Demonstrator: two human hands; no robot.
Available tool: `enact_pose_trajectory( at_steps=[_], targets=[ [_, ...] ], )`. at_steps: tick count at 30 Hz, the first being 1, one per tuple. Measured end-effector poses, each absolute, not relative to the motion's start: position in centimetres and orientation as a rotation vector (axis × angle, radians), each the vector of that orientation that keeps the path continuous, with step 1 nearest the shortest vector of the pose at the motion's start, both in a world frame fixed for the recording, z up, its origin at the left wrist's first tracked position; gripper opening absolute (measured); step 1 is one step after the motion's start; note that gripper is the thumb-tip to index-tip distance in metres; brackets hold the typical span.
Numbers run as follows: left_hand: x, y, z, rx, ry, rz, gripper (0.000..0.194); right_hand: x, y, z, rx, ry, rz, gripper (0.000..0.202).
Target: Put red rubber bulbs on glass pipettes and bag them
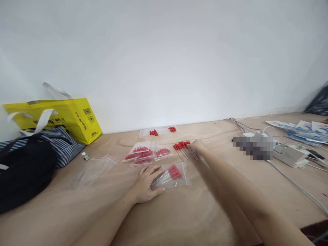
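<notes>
On the wooden table, my left hand (148, 184) lies with fingers spread over the left end of a clear zip bag (184, 174) that contains several red-capped thin clear sticks (174, 172). Farther back, my right hand (196, 146) reaches to the right end of a loose row of red-capped sticks (181, 145); its fingertips are too small and partly hidden to tell a grip. Left of that row lies a bag of red-capped sticks (163, 152), beside a pile of similar filled bags (140, 153). At the wall rests another bag (146, 132) with red pieces on it.
Empty-looking clear bags (94, 169) and a small bottle (85, 156) lie left. A yellow bag (84, 119), striped bag (64, 143) and black bag (28, 171) stand far left. On the right are white adapters (290, 155), cables and printed sheets (304, 130).
</notes>
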State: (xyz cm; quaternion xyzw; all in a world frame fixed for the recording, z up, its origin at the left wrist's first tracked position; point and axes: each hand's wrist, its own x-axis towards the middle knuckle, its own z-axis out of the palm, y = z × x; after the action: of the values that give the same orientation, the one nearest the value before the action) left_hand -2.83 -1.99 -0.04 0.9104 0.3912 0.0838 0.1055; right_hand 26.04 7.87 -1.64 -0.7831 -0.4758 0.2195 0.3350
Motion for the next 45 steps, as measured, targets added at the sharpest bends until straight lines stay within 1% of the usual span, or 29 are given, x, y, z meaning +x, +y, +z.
enact_pose_trajectory(
  at_steps=[4,7,12,15,17,18,22,28,31,36,41,45],
  targets=[
    [-2.9,-2.0,-0.2,2.683,1.148,0.246,0.061,26.1,7.7,-1.3,-1.987,-1.187,0.61,0.012],
    [-2.9,-2.0,-0.2,2.683,1.145,0.265,0.06,26.3,6.6,-0.4,-1.859,-1.171,0.659,0.016],
    [-2.8,-2.0,-0.1,2.677,1.151,0.245,0.06,26.5,2.5,0.7,-1.529,-1.188,0.73,0.034],
    [-2.7,-2.0,0.0,2.681,1.156,0.234,0.059,26.0,-0.5,-0.1,-1.379,-1.192,0.752,0.049],
    [-2.7,-2.0,0.1,2.677,1.159,0.234,0.06,25.3,-2.0,-1.1,-1.174,-1.165,0.828,0.061],
    [-2.7,-2.0,0.1,2.674,1.159,0.238,0.06,24.9,-2.6,-1.6,-1.132,-1.156,0.859,0.063],
    [-2.8,-2.0,0.1,2.668,1.155,0.241,0.059,23.6,-3.5,-3.1,-1.087,-1.083,0.915,0.058],
    [-2.8,-1.9,-0.1,2.667,1.142,0.272,0.058,22.5,-4.5,-3.2,-1.044,-1.056,1.089,0.055],
    [-2.7,-1.9,0.0,2.665,1.145,0.281,0.057,22.5,-5.1,-3.2,-1.046,-1.147,1.197,0.051],
    [-2.6,-2.0,0.2,2.643,1.182,0.224,0.058,22.7,-5.4,-3.4,-1.111,-1.402,1.275,0.048],
    [-2.7,-1.8,-0.1,2.632,1.165,0.265,0.058,22.6,-5.6,-3.3,-0.984,-1.385,1.416,0.054],
    [-2.8,-1.6,-0.3,2.635,1.143,0.287,0.057,22.7,-5.3,-3.0,-0.922,-1.359,1.538,0.066]
  ],
)
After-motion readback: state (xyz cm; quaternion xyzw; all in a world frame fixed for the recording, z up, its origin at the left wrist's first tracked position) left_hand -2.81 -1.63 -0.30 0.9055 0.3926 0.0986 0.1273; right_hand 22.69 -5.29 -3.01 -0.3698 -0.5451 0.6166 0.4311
